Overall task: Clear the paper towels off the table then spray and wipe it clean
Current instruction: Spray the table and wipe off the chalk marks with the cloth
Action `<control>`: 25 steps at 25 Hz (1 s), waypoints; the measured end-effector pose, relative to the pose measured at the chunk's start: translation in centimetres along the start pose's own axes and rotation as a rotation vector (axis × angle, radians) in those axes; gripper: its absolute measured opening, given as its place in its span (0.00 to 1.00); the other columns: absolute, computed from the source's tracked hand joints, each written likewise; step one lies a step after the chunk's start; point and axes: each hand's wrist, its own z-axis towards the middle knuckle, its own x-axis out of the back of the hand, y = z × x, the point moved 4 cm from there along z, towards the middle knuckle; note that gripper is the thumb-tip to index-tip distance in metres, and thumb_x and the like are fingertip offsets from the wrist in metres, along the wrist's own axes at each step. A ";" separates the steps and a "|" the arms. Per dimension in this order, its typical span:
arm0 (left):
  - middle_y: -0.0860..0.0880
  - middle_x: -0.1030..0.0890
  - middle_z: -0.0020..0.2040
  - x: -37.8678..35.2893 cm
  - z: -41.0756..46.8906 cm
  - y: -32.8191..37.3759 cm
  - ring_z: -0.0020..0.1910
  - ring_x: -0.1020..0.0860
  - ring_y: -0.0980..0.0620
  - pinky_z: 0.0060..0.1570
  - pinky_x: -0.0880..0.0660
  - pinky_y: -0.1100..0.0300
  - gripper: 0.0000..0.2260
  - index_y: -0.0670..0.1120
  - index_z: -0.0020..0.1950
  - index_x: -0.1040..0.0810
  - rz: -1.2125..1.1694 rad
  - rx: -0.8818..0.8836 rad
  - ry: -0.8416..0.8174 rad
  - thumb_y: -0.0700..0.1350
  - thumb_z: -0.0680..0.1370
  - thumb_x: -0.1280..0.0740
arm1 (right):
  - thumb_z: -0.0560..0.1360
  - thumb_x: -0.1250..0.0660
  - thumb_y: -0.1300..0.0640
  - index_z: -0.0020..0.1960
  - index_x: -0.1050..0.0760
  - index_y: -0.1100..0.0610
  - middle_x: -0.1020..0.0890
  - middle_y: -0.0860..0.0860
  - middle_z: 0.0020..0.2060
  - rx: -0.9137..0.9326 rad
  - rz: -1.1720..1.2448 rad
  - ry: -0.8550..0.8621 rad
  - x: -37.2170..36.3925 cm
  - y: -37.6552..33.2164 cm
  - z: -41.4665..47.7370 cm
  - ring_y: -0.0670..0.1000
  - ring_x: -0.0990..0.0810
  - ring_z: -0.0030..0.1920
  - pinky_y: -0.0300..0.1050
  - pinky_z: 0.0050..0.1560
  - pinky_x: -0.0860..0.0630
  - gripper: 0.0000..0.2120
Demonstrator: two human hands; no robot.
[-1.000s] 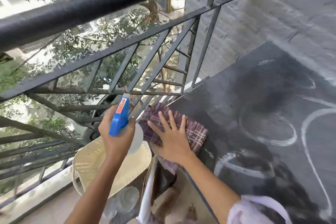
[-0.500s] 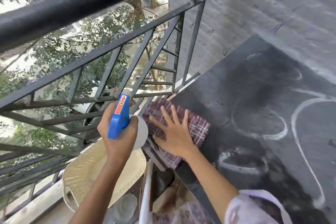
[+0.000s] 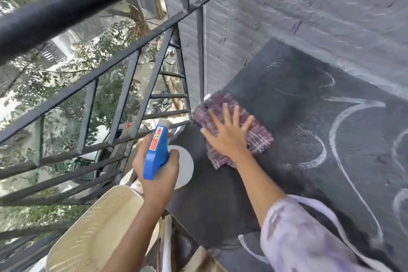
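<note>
A dark table (image 3: 287, 99) with white chalk-like rings and streaks fills the right side. A purple checked cloth (image 3: 259, 137) lies near the table's left corner. My right hand (image 3: 229, 137) presses flat on the cloth with its fingers spread. My left hand (image 3: 154, 174) grips a spray bottle with a blue trigger head (image 3: 155, 152) and a white body (image 3: 183, 168), held beside the table's left edge. No paper towels show on the table.
A black metal railing (image 3: 99, 68) runs along the left with trees and a street below. A grey brick wall (image 3: 309, 6) backs the table. A cream woven basket (image 3: 95, 234) sits under my left arm by the table's edge.
My right hand has slid the cloth farther onto the table, away from its left edge. My left hand keeps its grip on the bottle. The view has shifted.
</note>
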 end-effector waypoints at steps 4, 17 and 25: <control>0.54 0.33 0.30 -0.5 -0.1 -1.7 0.30 0.31 0.56 0.27 0.36 0.72 0.09 0.51 0.36 0.32 0.135 0.143 0.019 0.39 0.68 0.34 | 0.75 0.56 0.32 0.74 0.54 0.35 0.53 0.49 0.77 0.378 -0.104 0.064 -2.0 0.0 -6.3 0.60 0.58 0.75 0.73 0.67 0.61 0.29; 0.46 0.29 0.38 -1.4 -1.3 -4.2 0.35 0.31 0.49 0.41 0.30 0.62 0.11 0.41 0.46 0.28 0.135 0.570 0.073 0.45 0.71 0.31 | 0.75 0.57 0.31 0.74 0.56 0.38 0.58 0.50 0.76 0.238 -0.033 0.021 -0.4 -1.0 -0.7 0.60 0.62 0.75 0.73 0.66 0.66 0.30; 0.46 0.29 0.37 -1.4 -1.2 -4.4 0.31 0.30 0.53 0.27 0.34 0.77 0.08 0.40 0.48 0.28 0.134 0.479 0.091 0.41 0.73 0.32 | 0.74 0.60 0.30 0.74 0.54 0.35 0.55 0.47 0.77 -0.041 0.003 0.093 -0.1 11.2 -4.3 0.55 0.60 0.76 0.70 0.69 0.61 0.29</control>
